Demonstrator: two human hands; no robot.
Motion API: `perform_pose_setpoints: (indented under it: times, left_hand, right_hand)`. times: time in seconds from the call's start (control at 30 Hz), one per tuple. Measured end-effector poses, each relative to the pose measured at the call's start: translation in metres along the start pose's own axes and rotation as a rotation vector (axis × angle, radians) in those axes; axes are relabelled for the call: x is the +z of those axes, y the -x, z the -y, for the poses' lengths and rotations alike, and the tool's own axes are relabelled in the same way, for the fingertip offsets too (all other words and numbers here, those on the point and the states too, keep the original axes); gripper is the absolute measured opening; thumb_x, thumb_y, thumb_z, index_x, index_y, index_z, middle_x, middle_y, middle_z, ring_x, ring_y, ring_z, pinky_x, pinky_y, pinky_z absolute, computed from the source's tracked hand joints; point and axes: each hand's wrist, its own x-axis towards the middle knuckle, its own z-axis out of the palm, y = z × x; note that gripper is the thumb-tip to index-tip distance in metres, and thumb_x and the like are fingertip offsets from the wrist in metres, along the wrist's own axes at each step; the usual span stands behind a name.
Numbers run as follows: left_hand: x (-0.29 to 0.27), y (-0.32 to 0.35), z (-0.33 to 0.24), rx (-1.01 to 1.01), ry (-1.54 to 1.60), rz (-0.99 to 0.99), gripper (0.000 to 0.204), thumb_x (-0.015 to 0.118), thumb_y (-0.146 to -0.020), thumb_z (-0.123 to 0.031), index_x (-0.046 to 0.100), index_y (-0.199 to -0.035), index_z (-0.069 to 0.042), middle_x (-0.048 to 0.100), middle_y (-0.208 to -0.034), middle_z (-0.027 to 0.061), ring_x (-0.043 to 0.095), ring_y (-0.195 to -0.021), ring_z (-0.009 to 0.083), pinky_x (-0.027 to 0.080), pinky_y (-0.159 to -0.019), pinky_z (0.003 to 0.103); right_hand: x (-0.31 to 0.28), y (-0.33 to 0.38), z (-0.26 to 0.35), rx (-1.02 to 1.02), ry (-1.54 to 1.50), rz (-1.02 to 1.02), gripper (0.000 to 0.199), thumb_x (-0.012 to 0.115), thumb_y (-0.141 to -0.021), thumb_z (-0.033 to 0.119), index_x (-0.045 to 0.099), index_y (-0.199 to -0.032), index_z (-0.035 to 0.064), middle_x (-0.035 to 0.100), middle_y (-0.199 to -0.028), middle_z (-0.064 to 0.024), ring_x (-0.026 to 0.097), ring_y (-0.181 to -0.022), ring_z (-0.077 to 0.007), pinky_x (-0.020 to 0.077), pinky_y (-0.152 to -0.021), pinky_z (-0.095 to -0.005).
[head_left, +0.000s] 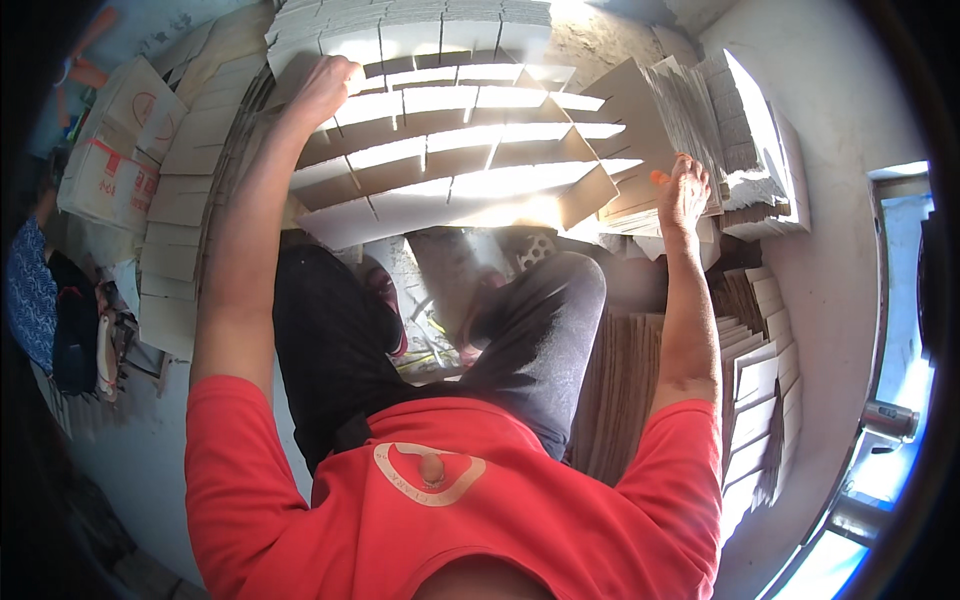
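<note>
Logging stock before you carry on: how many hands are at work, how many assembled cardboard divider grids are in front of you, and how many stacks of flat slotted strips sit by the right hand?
Hands: 2, the left hand and the right hand
Cardboard divider grid: 1
Stack of slotted strips: 1
Total: 4

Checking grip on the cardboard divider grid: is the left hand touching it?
Touching. The head view shows the left hand closed over the far left edge of the cardboard divider grid, with no gap between them.
</note>
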Motion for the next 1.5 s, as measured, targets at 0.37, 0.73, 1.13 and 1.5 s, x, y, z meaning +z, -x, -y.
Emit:
perform_pose_setpoints:
  times: [0.37,0.73,1.13,1.5]
  left_hand:
    - [-0.040,0.026,-0.056,-0.098,0.059,-0.171,0.031,0.065,-0.083,-0.014,0.062,-0.112,-0.003,0.066,-0.095,0.0195,0.063,-0.088,0.0324,0.048,-0.079,0.037]
    - [-0.003,0.091,-0.167,0.032,0.250,0.146,0.026,0.066,-0.072,-0.024,0.062,-0.086,-0.003,0.063,-0.086,0.0109,0.059,-0.086,0.0276,0.044,-0.083,0.039]
    - [0.010,0.069,-0.155,0.057,0.151,0.178,0.017,0.056,-0.077,-0.020,0.059,-0.076,-0.003,0.061,-0.081,0.0112,0.059,-0.085,0.0273,0.047,-0.078,0.037]
    - [0.012,0.054,-0.131,-0.024,0.405,0.129,0.022,0.058,-0.080,-0.025,0.066,-0.084,-0.005,0.063,-0.079,0.0081,0.061,-0.072,0.0224,0.046,-0.073,0.035]
  right_hand:
    - [-0.075,-0.026,0.014,0.185,-0.413,-0.258,0.024,0.061,-0.088,0.016,0.047,-0.102,0.0039,0.064,-0.091,-0.0228,0.064,-0.083,-0.0407,0.0495,-0.065,-0.0414]
    - [-0.159,-0.025,0.086,-0.055,-1.077,0.084,0.043,0.065,-0.085,0.015,0.056,-0.125,0.0052,0.064,-0.115,-0.0080,0.058,-0.062,-0.0056,0.0463,-0.046,-0.0187]
    - [-0.151,-0.008,0.119,-0.060,-1.061,0.187,0.043,0.064,-0.087,0.011,0.054,-0.128,0.0081,0.068,-0.080,-0.0067,0.047,-0.047,-0.0037,0.0400,-0.043,-0.0197]
    - [-0.146,-0.011,0.121,-0.012,-1.129,0.338,0.050,0.064,-0.086,0.012,0.047,-0.132,0.0019,0.066,-0.074,-0.0073,0.052,-0.045,-0.0061,0.0426,-0.040,-0.0205]
